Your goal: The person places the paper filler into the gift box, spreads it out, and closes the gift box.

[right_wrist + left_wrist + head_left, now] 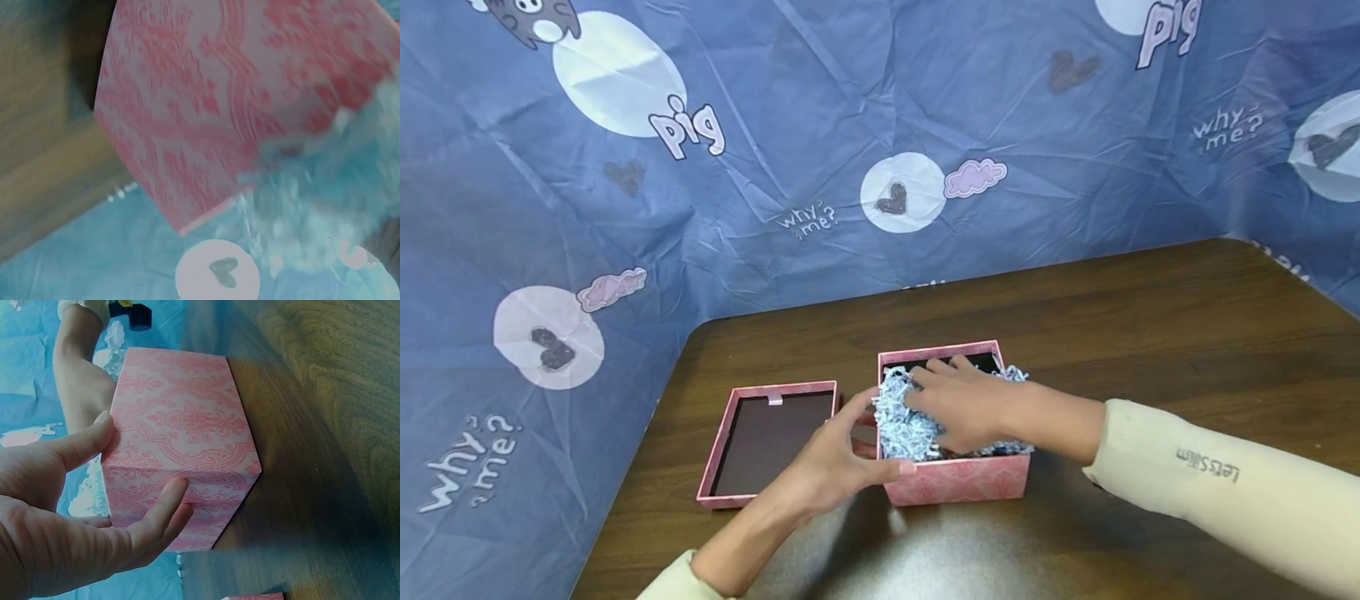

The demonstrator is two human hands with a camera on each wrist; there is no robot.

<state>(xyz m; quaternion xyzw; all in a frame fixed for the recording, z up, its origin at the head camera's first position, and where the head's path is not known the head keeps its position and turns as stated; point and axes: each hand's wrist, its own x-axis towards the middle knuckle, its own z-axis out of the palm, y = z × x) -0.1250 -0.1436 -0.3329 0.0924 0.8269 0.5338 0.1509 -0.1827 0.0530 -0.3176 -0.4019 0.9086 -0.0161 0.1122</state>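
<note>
A pink patterned box [958,485] stands uncovered on the table, with light-blue shredded paper [901,429] inside it and some spilling over its right edge. My left hand [831,462] holds the box by its near left corner. In the left wrist view, the thumb lies at the top edge and the other fingers lie along the adjoining wall. My right hand [966,404] reaches into the box from the right, its spread fingers on the shredded paper. Whatever lies beneath that hand is hidden. The right wrist view shows the paper [312,206] blurred beside the box wall [187,94].
Left of the box lies its shallow pink-rimmed lid [756,450], dark inside face up, with a small pink tab [775,399]. Brown wood-grain tabletop [1150,333] extends to the right. A blue printed cloth [775,150] hangs behind the table and along its sides.
</note>
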